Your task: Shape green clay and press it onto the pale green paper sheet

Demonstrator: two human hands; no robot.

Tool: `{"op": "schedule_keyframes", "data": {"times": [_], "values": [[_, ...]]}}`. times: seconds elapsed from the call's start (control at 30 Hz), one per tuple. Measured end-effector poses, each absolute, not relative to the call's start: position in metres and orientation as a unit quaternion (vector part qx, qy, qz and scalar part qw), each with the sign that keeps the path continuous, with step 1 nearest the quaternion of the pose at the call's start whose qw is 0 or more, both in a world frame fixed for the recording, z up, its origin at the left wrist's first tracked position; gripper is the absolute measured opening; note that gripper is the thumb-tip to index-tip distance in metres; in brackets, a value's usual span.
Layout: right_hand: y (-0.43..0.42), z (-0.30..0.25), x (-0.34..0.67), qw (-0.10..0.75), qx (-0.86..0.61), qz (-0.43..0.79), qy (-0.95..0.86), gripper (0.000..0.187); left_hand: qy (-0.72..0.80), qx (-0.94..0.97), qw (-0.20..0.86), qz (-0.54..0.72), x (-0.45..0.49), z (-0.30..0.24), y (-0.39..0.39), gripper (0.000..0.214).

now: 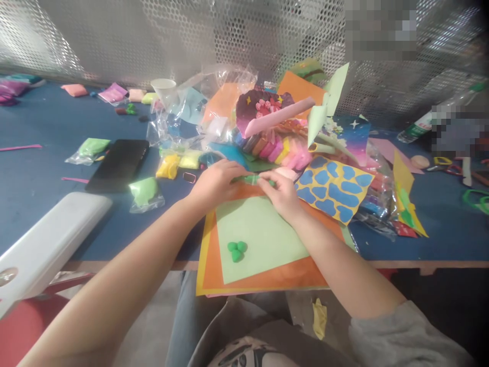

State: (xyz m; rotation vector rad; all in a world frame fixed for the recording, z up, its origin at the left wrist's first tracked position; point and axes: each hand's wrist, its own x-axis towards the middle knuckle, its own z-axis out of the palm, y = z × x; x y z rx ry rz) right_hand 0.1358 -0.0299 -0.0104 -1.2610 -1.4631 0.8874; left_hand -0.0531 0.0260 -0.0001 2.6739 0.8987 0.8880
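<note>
Both hands meet at the far edge of a stack of coloured paper, around a slim green piece (250, 179) with a paler middle; whether it is clay or a tool I cannot make out. My left hand (217, 179) has its fingers closed on the left end. My right hand (280, 191) pinches the right end between thumb and fingers. Below them lies a pale green sheet (263, 229) on top of an orange sheet (214, 270). Three green clay lumps (237, 250), touching like a clover, sit near the sheet's lower left corner.
To the left are a black phone (118, 164), a white oblong device (57, 239) and bagged green clay (145, 192). Behind the hands rises a pile of clay packets (271, 148) and rolled paper. A blue-spotted yellow card (334, 188) lies right. A perforated metal screen (183, 35) stands behind.
</note>
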Motion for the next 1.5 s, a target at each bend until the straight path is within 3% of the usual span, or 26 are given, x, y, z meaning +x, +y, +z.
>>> {"op": "schedule_keyframes", "data": {"times": [0.13, 0.2, 0.37, 0.57, 0.7, 0.9, 1.07, 1.33, 1.5], "values": [[-0.027, -0.002, 0.142, 0.634, -0.433, 0.453, -0.453, 0.025, 0.351, 0.892, 0.036, 0.282, -0.059, 0.000, 0.030, 0.029], [-0.026, 0.002, 0.144, 0.649, -0.408, 0.495, -0.408, 0.035, 0.352, 0.901, 0.017, 0.252, -0.060, -0.001, 0.029, 0.032], [-0.026, 0.007, 0.144, 0.608, -0.421, 0.549, -0.390, 0.041, 0.346, 0.919, 0.024, 0.186, -0.054, -0.004, 0.019, 0.039], [-0.028, 0.006, 0.142, 0.594, -0.396, 0.581, -0.391, 0.012, 0.356, 0.896, 0.063, 0.257, -0.048, 0.006, 0.013, 0.044], [-0.027, 0.001, 0.138, 0.587, -0.394, 0.588, -0.393, 0.036, 0.260, 0.895, 0.070, 0.355, -0.042, 0.014, 0.008, 0.039], [-0.026, -0.003, 0.130, 0.521, -0.352, 0.648, -0.431, 0.030, 0.197, 0.922, 0.037, 0.332, -0.030, 0.004, 0.007, 0.034], [-0.029, 0.002, 0.130, 0.506, -0.315, 0.693, -0.405, 0.043, 0.213, 0.912, 0.015, 0.351, -0.029, 0.002, 0.010, 0.023], [-0.032, -0.002, 0.127, 0.442, -0.304, 0.757, -0.374, 0.019, 0.293, 0.868, 0.010, 0.402, -0.033, 0.010, 0.004, 0.015], [-0.034, -0.001, 0.128, 0.497, -0.328, 0.704, -0.388, 0.020, 0.225, 0.891, 0.077, 0.387, -0.030, 0.008, 0.004, 0.039]]}}
